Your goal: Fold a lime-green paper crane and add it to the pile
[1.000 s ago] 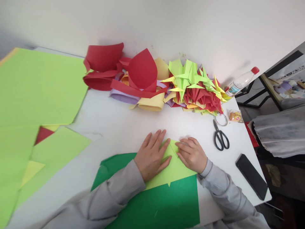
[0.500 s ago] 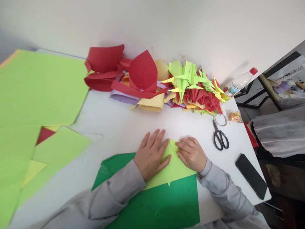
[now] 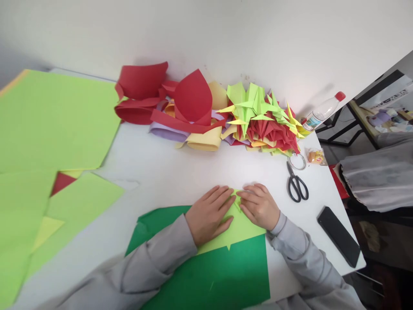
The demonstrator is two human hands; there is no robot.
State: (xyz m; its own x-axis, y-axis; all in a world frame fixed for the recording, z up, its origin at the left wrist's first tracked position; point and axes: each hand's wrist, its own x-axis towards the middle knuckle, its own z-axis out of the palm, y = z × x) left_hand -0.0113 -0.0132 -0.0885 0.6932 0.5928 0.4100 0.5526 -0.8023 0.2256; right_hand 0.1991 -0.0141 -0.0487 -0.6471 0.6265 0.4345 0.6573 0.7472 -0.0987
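A light green folded sheet of paper (image 3: 238, 230) lies in front of me on top of a dark green sheet (image 3: 213, 275). My left hand (image 3: 211, 215) rests flat across its left side, fingers stretched out and pressing near the upper centre. On the right side, my right hand (image 3: 260, 206) has its fingers curled in, with thumb and fingertips closed on the paper by a small raised flap along the middle. Part of the sheet is hidden under both hands. A small notch shows at its lower edge.
Large light green sheets (image 3: 61, 120) cover the left of the table. Rolled red paper (image 3: 193, 97) and folded paper pieces (image 3: 254, 107) lie along the wall. At right are scissors (image 3: 297, 187), a tape roll (image 3: 297, 161), a bottle (image 3: 322, 114), a wrapped snack (image 3: 315, 156) and a black phone (image 3: 338, 237).
My left hand has shifted slightly right, and its fingers have come closer together, nearer my right hand. The right hand stays almost in place; a small flap now shows raised between them.
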